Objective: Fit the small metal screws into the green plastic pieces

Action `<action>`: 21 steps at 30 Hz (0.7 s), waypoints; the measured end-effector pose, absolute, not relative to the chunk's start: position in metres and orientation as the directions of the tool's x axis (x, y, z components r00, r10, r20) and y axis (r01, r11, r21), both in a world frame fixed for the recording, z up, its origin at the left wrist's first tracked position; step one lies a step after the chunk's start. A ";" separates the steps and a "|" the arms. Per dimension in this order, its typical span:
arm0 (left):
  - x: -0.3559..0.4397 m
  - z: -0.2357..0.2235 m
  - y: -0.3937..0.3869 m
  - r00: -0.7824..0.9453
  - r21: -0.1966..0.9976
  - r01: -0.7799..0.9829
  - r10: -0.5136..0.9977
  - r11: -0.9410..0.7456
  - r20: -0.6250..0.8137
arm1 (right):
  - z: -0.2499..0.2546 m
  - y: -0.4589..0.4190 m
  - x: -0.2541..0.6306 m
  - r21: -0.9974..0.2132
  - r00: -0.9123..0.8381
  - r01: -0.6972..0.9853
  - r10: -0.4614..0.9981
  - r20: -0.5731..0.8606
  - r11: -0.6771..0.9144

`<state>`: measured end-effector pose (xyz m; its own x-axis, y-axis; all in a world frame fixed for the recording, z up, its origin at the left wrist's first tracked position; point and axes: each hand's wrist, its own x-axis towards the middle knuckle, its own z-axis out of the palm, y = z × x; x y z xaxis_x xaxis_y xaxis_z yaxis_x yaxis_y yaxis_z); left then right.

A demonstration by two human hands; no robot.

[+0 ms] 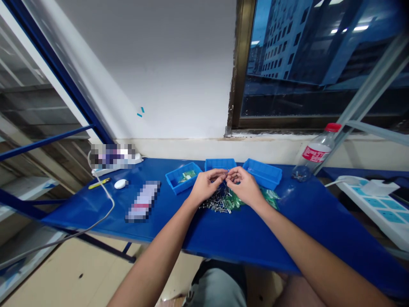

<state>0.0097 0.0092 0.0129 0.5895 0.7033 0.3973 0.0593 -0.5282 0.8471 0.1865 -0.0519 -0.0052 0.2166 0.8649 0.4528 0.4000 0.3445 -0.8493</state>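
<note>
While the metal pins [214, 204] lie heaped at the frame's centre beside green packets [234, 201], the left hand [208, 184] and right hand [243, 185] meet above them, fingers curled inward; whether they grasp anything, one cannot tell. Beyond, three blue bins [220, 163] stand on the table [217, 236]; a red-capped bottle [315, 153] stands at centre right.
</note>
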 end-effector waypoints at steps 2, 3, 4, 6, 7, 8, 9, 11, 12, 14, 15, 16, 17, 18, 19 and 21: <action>0.009 0.016 0.006 0.584 0.841 0.052 0.700 -0.538 0.411 | -0.004 -0.052 0.186 -0.844 0.221 0.413 0.862 0.457 0.342; 0.009 0.018 0.005 0.575 0.829 0.067 0.700 -0.555 0.423 | -0.003 -0.053 0.186 -0.837 0.214 0.426 0.860 0.463 0.344; 0.008 0.019 0.004 0.566 0.810 0.096 0.701 -0.578 0.433 | -0.002 -0.054 0.186 -0.829 0.208 0.438 0.858 0.470 0.348; 0.007 0.021 0.003 0.548 0.775 0.168 0.711 -0.610 0.441 | 0.000 -0.056 0.185 -0.821 0.219 0.450 0.848 0.484 0.352; 0.007 0.022 0.002 0.545 0.770 0.193 0.719 -0.608 0.431 | 0.001 -0.057 0.186 -0.821 0.233 0.450 0.841 0.488 0.351; 0.007 0.022 0.002 0.548 0.778 0.204 0.728 -0.594 0.412 | 0.002 -0.058 0.186 -0.823 0.249 0.447 0.836 0.490 0.350; 0.007 0.022 0.002 0.558 0.791 0.203 0.732 -0.577 0.391 | 0.003 -0.058 0.186 -0.825 0.258 0.443 0.832 0.491 0.350; 0.008 0.021 0.003 0.588 0.814 0.183 0.725 -0.552 0.359 | 0.004 -0.059 0.186 -0.820 0.243 0.439 0.830 0.502 0.367; 0.009 0.020 0.003 0.597 0.822 0.169 0.720 -0.544 0.354 | 0.004 -0.059 0.187 -0.812 0.228 0.440 0.827 0.514 0.383; 0.010 0.016 0.006 0.594 0.845 0.127 0.722 -0.520 0.355 | 0.003 -0.059 0.186 -0.791 0.191 0.449 0.820 0.539 0.415; 0.011 0.014 0.008 0.585 0.862 0.097 0.730 -0.497 0.355 | 0.003 -0.058 0.186 -0.783 0.174 0.454 0.819 0.546 0.426; 0.011 0.012 0.009 0.573 0.880 0.062 0.739 -0.470 0.354 | 0.002 -0.058 0.186 -0.778 0.158 0.458 0.822 0.547 0.430; 0.012 0.011 0.011 0.565 0.894 0.031 0.745 -0.447 0.353 | 0.001 -0.057 0.186 -0.777 0.141 0.462 0.829 0.541 0.429; 0.012 0.009 0.013 0.559 0.901 0.013 0.750 -0.434 0.354 | 0.001 -0.057 0.185 -0.777 0.125 0.464 0.838 0.532 0.425; 0.011 0.008 0.014 0.552 0.902 0.006 0.754 -0.431 0.357 | 0.000 -0.057 0.185 -0.779 0.116 0.467 0.844 0.523 0.418; 0.010 0.007 0.015 0.536 0.891 0.029 0.759 -0.453 0.369 | 0.000 -0.056 0.186 -0.783 0.132 0.476 0.848 0.514 0.401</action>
